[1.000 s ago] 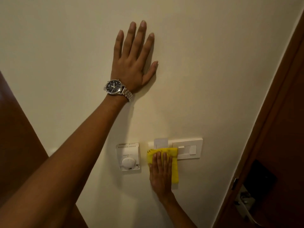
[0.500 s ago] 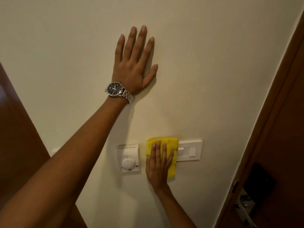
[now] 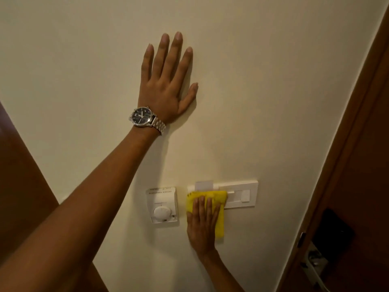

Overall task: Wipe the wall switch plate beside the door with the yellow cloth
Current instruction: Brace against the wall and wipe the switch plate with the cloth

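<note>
At the far left a dark brown panel (image 3: 19, 175) is seen, its nature not to be told. Across it the left arm is stretched up, and the left hand (image 3: 166, 85) is laid flat against the cream wall (image 3: 273, 81), fingers spread, nothing held in its grip; a steel wristwatch (image 3: 144, 118) is worn at the wrist. It is judged to be a brace only, well apart from the work. Lower down, a white thermostat (image 3: 162, 204) with a round dial is passed, just left of the action. And here the wiping is in hand: the yellow cloth (image 3: 219, 209) is pressed flat to the wall by the right hand (image 3: 202, 224), fingers straight and close together on top, palm on the wall below, so the cloth is pinned and not pinched. Its upper part is spread over the left end of the wall switch plate (image 3: 240, 193); the right end with its rocker is left uncovered. A sweep to the right, with steady light pressure, is what the next move seems to call for, and the rocker could be tripped if pushed hard. Far right, the wooden door (image 3: 362, 165) and its metal handle (image 3: 315, 268) are in view.
</note>
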A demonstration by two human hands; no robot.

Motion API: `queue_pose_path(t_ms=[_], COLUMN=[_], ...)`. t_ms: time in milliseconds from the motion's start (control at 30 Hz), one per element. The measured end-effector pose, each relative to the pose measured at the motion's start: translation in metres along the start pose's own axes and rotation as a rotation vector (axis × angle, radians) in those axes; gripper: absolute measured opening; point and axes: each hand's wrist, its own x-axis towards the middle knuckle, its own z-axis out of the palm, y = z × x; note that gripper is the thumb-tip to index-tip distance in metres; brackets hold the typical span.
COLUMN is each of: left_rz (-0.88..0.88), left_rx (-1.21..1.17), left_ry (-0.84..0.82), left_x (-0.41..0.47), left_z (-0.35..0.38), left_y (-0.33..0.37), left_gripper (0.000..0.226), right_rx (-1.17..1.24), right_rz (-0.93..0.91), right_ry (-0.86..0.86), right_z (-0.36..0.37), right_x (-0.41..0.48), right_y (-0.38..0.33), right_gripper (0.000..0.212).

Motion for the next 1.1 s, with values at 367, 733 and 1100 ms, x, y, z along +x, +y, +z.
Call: queue_pose_path(t_ms=[367, 733, 1100], left_rz=[-0.005, -0.014, -0.031], left_rx=[0.012, 0.019, 0.027], left_ry=[0.016, 0.021, 0.022], left_x=[0.000, -0.002, -0.001], left_z=[0.004, 0.003, 0.000], left_y=[0.000, 0.002, 0.002], left_gripper=[0.065, 0.064, 0.063], right_rx=[-0.071, 0.018, 0.007], right_rz=[-0.044, 0.111, 0.099], right_ry=[-0.035, -0.012, 0.084], right_z=[-0.007, -0.013, -0.010], right_x=[0.005, 0.017, 0.042], right_y=[-0.008, -0.019, -0.018], right_gripper=[0.080, 0.077, 0.064])
